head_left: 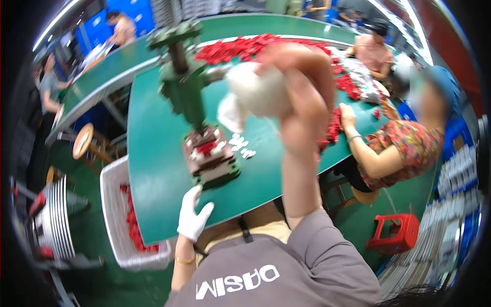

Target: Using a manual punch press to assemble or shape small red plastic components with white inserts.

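Note:
A green hand press (184,84) stands on the green table, with a small red piece (207,148) in the fixture at its base. My right hand (304,84), raised high and blurred, has its fingers closed over a white, cloth-like covered handle (258,92) at the end of the press lever. White material hangs below it. My left hand (192,219), in a white glove, is by the table's front edge just below the press base. Its thumb and fingers are apart, holding nothing. Several small white parts (239,145) lie right of the fixture.
Red pieces (240,48) are heaped along the table's far and right sides. A white bin (115,204) with red pieces stands at the left. A co-worker (404,148) sits at the right edge, near a red stool (394,234). A wooden stool (83,140) is far left.

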The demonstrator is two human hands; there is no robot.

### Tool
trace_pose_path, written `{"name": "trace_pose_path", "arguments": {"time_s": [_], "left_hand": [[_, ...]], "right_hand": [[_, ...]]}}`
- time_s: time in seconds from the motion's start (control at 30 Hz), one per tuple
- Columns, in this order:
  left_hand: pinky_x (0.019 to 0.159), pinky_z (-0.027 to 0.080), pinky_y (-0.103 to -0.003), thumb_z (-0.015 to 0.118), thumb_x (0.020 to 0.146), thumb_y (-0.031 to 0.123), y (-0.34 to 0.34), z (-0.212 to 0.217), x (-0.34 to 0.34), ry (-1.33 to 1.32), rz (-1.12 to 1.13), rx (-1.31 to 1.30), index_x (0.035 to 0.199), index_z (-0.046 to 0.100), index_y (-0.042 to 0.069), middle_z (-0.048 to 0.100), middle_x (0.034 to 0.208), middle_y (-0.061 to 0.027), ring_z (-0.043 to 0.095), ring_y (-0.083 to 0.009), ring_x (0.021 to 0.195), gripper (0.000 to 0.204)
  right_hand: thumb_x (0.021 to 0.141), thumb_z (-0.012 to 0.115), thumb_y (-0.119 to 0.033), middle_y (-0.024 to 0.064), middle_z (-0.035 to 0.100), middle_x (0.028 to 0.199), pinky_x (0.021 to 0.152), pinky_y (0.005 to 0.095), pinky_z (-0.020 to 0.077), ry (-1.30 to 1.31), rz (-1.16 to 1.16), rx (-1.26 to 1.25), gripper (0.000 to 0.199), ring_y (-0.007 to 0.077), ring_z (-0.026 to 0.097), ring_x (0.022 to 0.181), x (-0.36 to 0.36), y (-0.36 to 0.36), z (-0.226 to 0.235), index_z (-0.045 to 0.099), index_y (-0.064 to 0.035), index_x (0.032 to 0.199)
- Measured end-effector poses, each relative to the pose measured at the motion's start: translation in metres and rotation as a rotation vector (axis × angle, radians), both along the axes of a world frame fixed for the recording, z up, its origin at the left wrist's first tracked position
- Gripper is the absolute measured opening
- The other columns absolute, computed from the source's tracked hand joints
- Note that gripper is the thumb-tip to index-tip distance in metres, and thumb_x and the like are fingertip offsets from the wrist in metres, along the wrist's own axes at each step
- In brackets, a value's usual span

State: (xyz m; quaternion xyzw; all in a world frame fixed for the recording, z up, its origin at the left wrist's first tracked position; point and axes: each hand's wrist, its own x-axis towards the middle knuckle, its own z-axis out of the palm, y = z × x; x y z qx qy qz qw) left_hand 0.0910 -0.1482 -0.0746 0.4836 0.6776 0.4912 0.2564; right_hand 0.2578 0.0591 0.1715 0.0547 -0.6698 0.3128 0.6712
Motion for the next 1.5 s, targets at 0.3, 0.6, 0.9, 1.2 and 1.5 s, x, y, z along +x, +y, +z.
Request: {"name": "trace_pose_path", "arguments": {"time_s": [0.3,0.6,0.9,1.2,1.5], "left_hand": [[0.101,0.044,-0.038,0.071,0.085,0.022,-0.006,0.011,0.012,0.056,-0.020,-0.030,0.134,0.049,0.004,0.051,0.133,-0.0126,0.052,-0.0252,0.122,0.056],[0.106,0.040,-0.038,0.071,0.085,0.024,-0.004,0.008,0.014,0.047,-0.044,-0.042,0.129,0.053,0.001,0.053,0.131,-0.0177,0.051,-0.0317,0.123,0.053],[0.106,0.040,-0.039,0.072,0.082,0.022,0.005,0.013,0.001,0.065,0.018,0.001,0.129,0.052,0.000,0.052,0.131,-0.0180,0.051,-0.0324,0.122,0.055],[0.106,0.040,-0.040,0.071,0.082,0.023,0.039,0.031,-0.034,0.199,0.049,-0.024,0.138,0.043,0.000,0.046,0.138,-0.0174,0.047,-0.0287,0.128,0.067],[0.095,0.049,-0.041,0.077,0.070,0.025,0.128,0.055,-0.065,0.365,-0.007,0.070,0.120,0.057,0.002,0.057,0.118,-0.0196,0.056,-0.0364,0.111,0.059]], "right_hand": [[0.078,0.076,-0.038,0.0046,0.054,0.062,0.063,0.0310,0.0436,-0.225,0.029,-0.029,0.049,0.0177,0.050,0.058,0.023,-0.047,-0.045,0.048,-0.0044,0.057],[0.074,0.059,-0.008,0.0032,0.058,0.060,0.073,0.0405,0.0487,-0.067,-0.074,0.042,0.022,0.0200,0.056,0.061,0.014,-0.054,-0.101,0.049,-0.0069,0.055],[0.090,0.049,-0.026,0.0087,0.057,0.070,0.074,0.0404,0.0445,-0.185,0.046,0.118,0.029,0.0219,0.053,0.066,0.019,-0.035,-0.022,0.044,-0.0082,0.068],[0.096,0.046,-0.028,0.0100,0.055,0.075,0.072,0.0378,0.0435,-0.171,-0.093,-0.126,0.028,0.0213,0.053,0.071,-0.082,0.077,0.096,0.049,-0.0065,0.078],[0.097,0.048,-0.030,0.0120,0.060,0.089,0.081,0.0367,0.0445,-0.378,0.601,-0.103,0.030,0.0216,0.057,0.086,-0.152,0.201,0.118,0.056,-0.0021,0.092]]}}
